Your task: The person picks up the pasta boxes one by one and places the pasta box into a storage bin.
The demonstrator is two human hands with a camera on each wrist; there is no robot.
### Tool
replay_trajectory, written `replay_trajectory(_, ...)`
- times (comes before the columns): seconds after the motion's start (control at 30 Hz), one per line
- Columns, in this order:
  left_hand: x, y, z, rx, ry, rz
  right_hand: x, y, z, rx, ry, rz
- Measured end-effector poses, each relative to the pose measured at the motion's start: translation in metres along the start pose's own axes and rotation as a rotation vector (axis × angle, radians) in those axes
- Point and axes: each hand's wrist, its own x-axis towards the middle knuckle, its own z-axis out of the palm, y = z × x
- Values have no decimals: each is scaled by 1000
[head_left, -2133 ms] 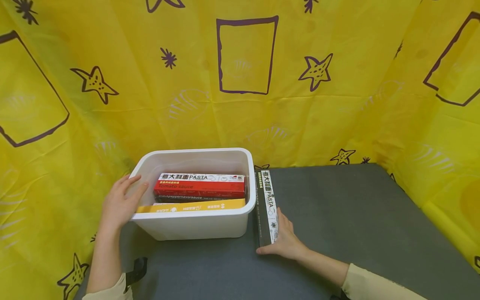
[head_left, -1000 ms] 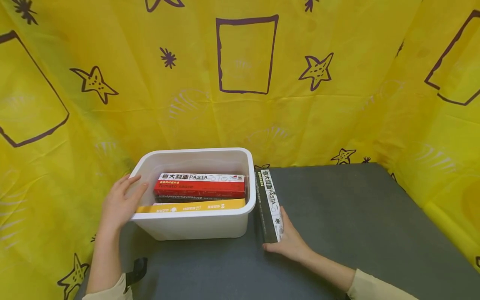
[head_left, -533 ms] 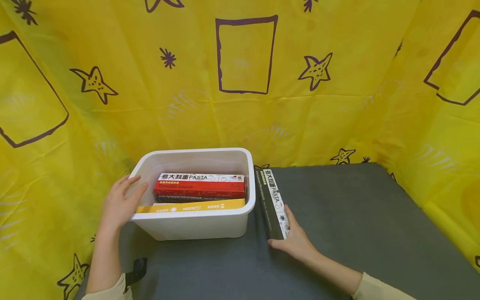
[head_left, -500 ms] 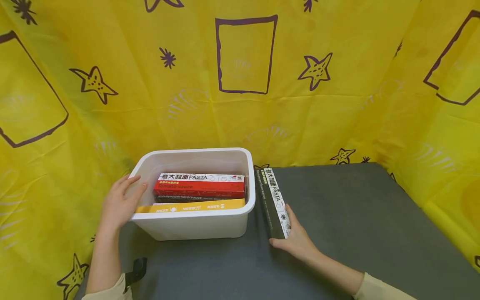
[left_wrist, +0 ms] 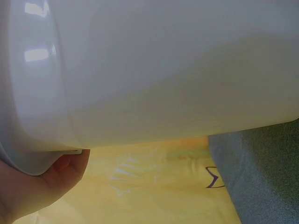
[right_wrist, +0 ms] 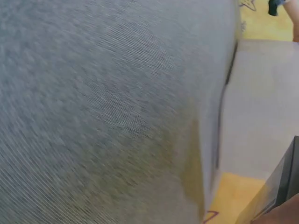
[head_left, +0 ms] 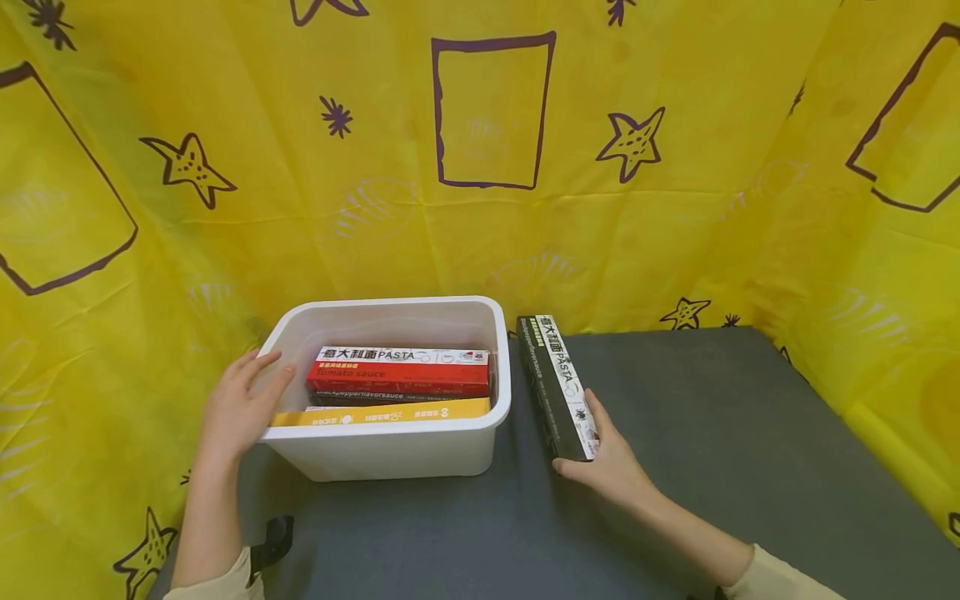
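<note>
My right hand (head_left: 611, 462) grips the near end of a black and white pasta box (head_left: 557, 392), thumb at its front corner. The box slants to the right of a white plastic bin (head_left: 390, 454), apart from it. In the right wrist view, only a corner of the box (right_wrist: 280, 186) shows. My left hand (head_left: 236, 404) holds the bin's left rim; the left wrist view shows a finger (left_wrist: 70, 170) hooked under that rim. Inside the bin lie a red tomato sauce pasta box (head_left: 397, 379), a black box (head_left: 412, 397) beside it, and a yellow box (head_left: 405, 413) along the near wall.
A dark grey table (head_left: 712, 433) carries the bin. Yellow patterned cloth (head_left: 480, 242) hangs behind it and along both sides, close to the bin's back and left.
My right hand has lifted the pasta box and moved it rightward and away from me, off the bin's side, its near end swinging right. My left hand and the bin stay put.
</note>
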Motion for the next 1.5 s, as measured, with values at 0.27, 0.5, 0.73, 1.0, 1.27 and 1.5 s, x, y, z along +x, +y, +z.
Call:
replay_trajectory(0.27,-1,-1,0,1,-2,5,2,-15,-18,-3,-3,-61)
replay_trajectory(0.5,-2,-1,1,-3,-8,3,4,-29,-31,-3,7,-111)
replay_trajectory(0.73,-3,-1,1,-8,-5,5,6,-42,-40,21,-2,-138)
replay_trajectory(1.0,-3,-2,1,-4,-5,4,7,-58,-48,29,-20,-198)
replay_trajectory(1.27,-3,-1,1,-7,-1,6,13,-72,-54,113,-79,-282)
replay_trajectory(1.5,-2,-1,0,-8,0,11,25,-83,-64,145,-183,-409)
